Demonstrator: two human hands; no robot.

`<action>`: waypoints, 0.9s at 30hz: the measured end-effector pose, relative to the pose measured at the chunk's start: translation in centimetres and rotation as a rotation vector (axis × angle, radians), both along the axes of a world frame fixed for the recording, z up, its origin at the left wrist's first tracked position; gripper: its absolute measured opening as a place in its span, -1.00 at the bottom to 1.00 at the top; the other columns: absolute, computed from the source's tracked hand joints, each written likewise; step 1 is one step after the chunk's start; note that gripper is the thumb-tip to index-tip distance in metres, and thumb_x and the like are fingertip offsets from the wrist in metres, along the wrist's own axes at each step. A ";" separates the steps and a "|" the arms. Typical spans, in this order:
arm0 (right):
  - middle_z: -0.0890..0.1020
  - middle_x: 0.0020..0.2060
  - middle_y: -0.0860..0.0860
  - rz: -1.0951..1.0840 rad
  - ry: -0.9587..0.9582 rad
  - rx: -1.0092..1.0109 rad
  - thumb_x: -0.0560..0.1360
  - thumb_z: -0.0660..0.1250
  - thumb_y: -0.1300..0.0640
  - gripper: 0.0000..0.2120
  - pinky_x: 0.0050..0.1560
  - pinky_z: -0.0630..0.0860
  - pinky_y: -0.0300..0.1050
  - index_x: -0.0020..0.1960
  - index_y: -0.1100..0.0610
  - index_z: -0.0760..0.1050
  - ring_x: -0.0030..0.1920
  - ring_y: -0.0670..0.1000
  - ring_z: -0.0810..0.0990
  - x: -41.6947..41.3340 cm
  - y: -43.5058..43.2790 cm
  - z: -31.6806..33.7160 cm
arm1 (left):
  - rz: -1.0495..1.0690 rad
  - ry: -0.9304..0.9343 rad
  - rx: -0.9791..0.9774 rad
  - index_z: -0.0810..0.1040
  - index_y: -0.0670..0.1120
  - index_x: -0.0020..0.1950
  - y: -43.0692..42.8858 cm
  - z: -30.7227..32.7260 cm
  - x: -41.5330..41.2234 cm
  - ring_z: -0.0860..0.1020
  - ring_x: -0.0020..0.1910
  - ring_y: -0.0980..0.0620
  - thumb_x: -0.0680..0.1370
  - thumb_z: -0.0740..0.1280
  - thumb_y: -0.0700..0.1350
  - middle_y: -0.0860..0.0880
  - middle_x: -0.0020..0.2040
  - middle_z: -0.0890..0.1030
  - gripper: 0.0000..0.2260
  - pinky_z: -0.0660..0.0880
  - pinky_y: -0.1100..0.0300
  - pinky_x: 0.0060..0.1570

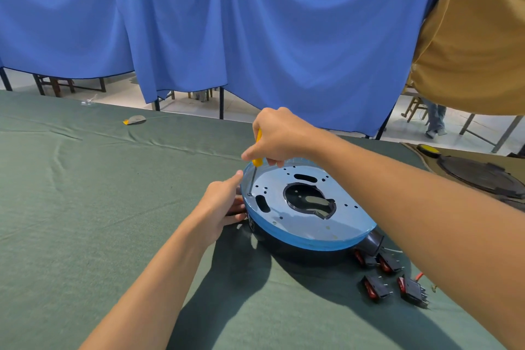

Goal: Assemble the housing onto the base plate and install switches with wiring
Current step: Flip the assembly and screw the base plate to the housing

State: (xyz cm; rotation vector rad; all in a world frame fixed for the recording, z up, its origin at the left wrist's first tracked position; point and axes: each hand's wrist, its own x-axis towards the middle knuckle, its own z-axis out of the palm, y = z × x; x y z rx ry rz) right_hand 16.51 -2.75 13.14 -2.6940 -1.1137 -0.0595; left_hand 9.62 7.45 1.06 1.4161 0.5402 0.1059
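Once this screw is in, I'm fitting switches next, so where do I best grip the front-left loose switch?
Probably pinch the switch from above across its black body: it lies on its side, red rocker facing left, thin terminals poking right. Leave both ends alone.

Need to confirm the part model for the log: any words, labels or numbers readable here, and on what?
None can be read.
Black housing: small pale mark on its side by the left hand, too blurred to read.
Switches: no marking legible.
Base plate and screwdriver: no text.
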 end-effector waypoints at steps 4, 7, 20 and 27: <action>0.52 -0.36 0.09 -0.165 -0.020 0.219 0.30 0.47 0.08 -0.73 -0.38 0.41 -0.12 -0.34 0.15 0.39 -0.15 0.11 0.56 0.5 0.3 -2.0 | -0.066 -0.001 -0.062 0.61 -0.14 -0.01 -0.1 0.4 -0.6 0.57 -0.12 -0.04 0.58 0.30 0.00 -0.08 -0.20 0.67 -0.77 0.49 0.10 0.00; 0.54 -0.34 0.09 -0.162 0.072 0.336 0.27 0.54 0.04 -0.68 -0.30 0.51 -0.01 -0.36 0.14 0.41 -0.14 0.11 0.56 0.4 0.2 -2.5 | -0.083 0.012 -0.189 0.58 -0.17 -0.01 0.2 0.6 -0.8 0.53 -0.09 -0.07 0.53 0.35 -0.02 -0.13 -0.16 0.63 -0.78 0.47 0.07 0.05; 0.48 -0.38 0.10 -0.119 0.130 0.382 0.43 0.45 -0.05 -0.58 -0.13 0.58 0.09 -0.38 0.11 0.29 -0.31 0.07 0.47 -0.3 -0.6 -1.8 | -0.155 0.103 -0.392 0.55 -0.01 0.19 0.9 0.8 -0.8 0.61 -0.12 -0.18 0.48 0.39 0.02 -0.26 0.04 0.58 -0.69 0.44 0.03 0.05; 0.50 -0.09 0.12 -0.099 0.109 0.375 0.39 0.49 -0.05 -0.61 -0.09 0.59 0.11 -0.04 0.11 0.34 -0.01 0.13 0.51 -0.3 -0.8 -0.9 | -0.163 0.055 -0.390 0.59 0.03 0.20 1.1 0.1 -0.8 0.63 -0.14 -0.12 0.42 0.47 0.05 -0.22 -0.02 0.63 -0.63 0.49 0.08 0.01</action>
